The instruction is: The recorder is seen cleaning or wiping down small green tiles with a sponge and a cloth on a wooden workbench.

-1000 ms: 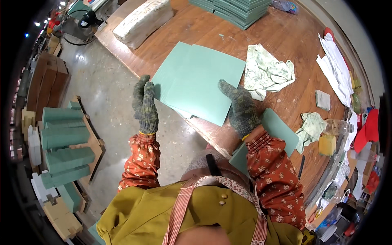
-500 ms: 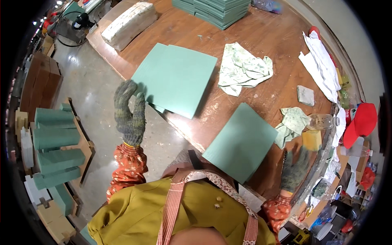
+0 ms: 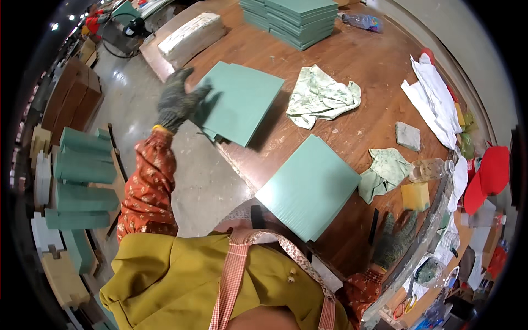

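Two small piles of flat green board-like sheets lie on the brown table. At the far pile's (image 3: 242,96) left edge is my left hand (image 3: 180,102), in a grey knitted glove, its fingers apart. One fingertip reaches over the top sheet; whether it touches cannot be made out. The near pile (image 3: 309,190) lies in front of my body, with the sheets slightly out of line. To its right, my right hand (image 3: 395,239), gloved too, rests on the table with fingers stretched out. Beside it lies a thin black strip (image 3: 374,226). A yellow sponge (image 3: 415,196) sits just beyond those fingers.
A tall green stack (image 3: 300,25) and a whitish block (image 3: 191,38) stand at the back of the table (image 3: 258,165). Crumpled cloths (image 3: 322,98), a clear bottle (image 3: 432,170) and a grey block (image 3: 407,136) lie rightward. Green pieces (image 3: 85,168) fill a pallet on the left floor.
My left hand has moved farther away along the far pile's left edge, and its curled fingers have spread. My right hand stays on the table. The whole view has shifted slightly.
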Demonstrator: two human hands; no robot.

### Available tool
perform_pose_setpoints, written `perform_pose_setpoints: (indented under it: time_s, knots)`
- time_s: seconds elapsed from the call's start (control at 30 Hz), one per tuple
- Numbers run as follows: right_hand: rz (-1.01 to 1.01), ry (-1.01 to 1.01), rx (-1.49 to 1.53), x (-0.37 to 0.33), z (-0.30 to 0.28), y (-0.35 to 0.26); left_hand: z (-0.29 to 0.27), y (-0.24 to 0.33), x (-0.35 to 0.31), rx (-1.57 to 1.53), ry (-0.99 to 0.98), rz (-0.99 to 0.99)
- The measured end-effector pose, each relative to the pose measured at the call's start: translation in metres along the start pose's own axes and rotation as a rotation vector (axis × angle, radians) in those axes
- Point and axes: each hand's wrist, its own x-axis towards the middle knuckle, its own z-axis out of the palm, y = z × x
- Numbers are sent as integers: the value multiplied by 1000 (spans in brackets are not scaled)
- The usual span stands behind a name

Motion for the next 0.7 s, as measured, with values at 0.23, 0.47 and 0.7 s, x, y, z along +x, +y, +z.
perform_pose_setpoints:
  time_s: [0.23, 0.47, 0.7]
  knots:
    - [-23, -65, -43, 22, 7, -17, 1, 45, 28, 44, -464, -109]
    - [-12, -20, 29, 8, -20, -34, 10, 11, 58, -28, -592, -101]
    - [61, 58, 524, 36, -61, -149, 18, -20, 59, -336, -500, 171]
